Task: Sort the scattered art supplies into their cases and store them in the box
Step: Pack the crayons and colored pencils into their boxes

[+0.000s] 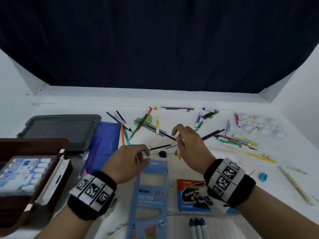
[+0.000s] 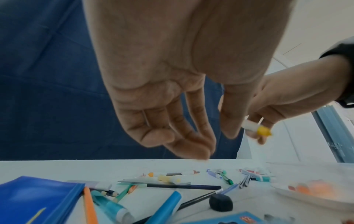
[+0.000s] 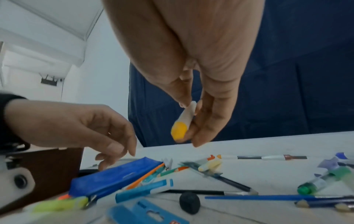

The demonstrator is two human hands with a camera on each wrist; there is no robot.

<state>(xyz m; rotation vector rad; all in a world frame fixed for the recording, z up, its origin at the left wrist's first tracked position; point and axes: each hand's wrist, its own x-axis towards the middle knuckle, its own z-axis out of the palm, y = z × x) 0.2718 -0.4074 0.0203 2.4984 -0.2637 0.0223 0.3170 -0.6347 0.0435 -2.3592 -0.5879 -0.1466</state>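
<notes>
From the head camera, the right hand (image 1: 188, 144) is raised over the middle of the white bench (image 1: 69, 104), its thumb and fingers pinching a short white marker with a yellow cap (image 1: 178, 153). The left hand (image 1: 127, 161) hovers just beside it, fingers loosely curled with nothing in them, above the top end of the blue pencil case (image 1: 150, 195). Pencils, pens and brushes lie scattered toward the far edge, a black eraser (image 1: 162, 154) sits between the hands, and the brown box (image 1: 25, 213) stands open at the left edge. In the left wrist view, the left hand (image 2: 172, 106) hangs relaxed and empty over a blue pouch (image 2: 38, 197). In the right wrist view, the right hand (image 3: 191, 91) grips the marker (image 3: 184, 122), yellow end pointing down.
</notes>
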